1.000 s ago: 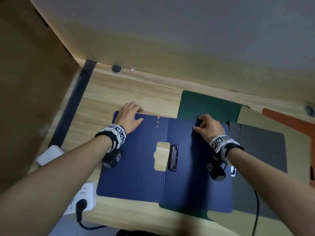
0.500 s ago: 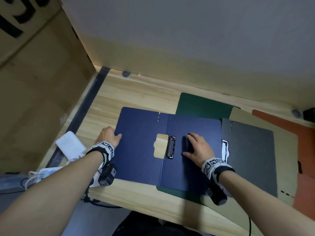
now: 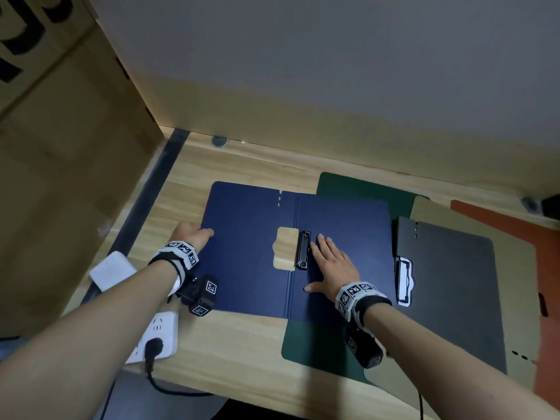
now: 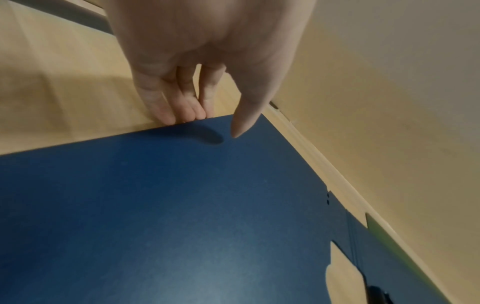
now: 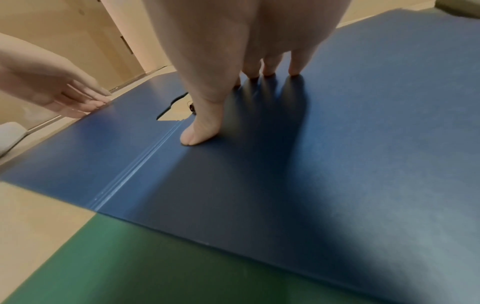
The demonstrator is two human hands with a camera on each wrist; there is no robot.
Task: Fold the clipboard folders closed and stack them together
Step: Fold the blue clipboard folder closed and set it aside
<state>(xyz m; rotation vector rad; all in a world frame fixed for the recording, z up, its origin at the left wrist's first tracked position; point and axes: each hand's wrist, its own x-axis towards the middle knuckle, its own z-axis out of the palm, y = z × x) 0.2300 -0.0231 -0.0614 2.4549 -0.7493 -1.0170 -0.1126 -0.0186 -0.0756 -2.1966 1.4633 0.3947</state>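
Observation:
A dark blue clipboard folder lies open and flat on the wooden desk, its black clip beside the spine. My left hand is at the folder's left edge. In the left wrist view its fingertips touch that edge and the thumb lies just over the blue cover. My right hand lies flat, fingers straight, on the right half next to the clip. The right wrist view shows its thumb pressing near the spine of the blue folder.
Under the blue folder lies a green folder. To the right are a dark grey folder, a tan one and a red-brown one, overlapping. A power strip and a white adapter sit at the desk's left edge, beside a cardboard box.
My left hand slid from the folder's far left corner down to the middle of the left edge. My right hand moved from the far edge to lie flat beside the clip.

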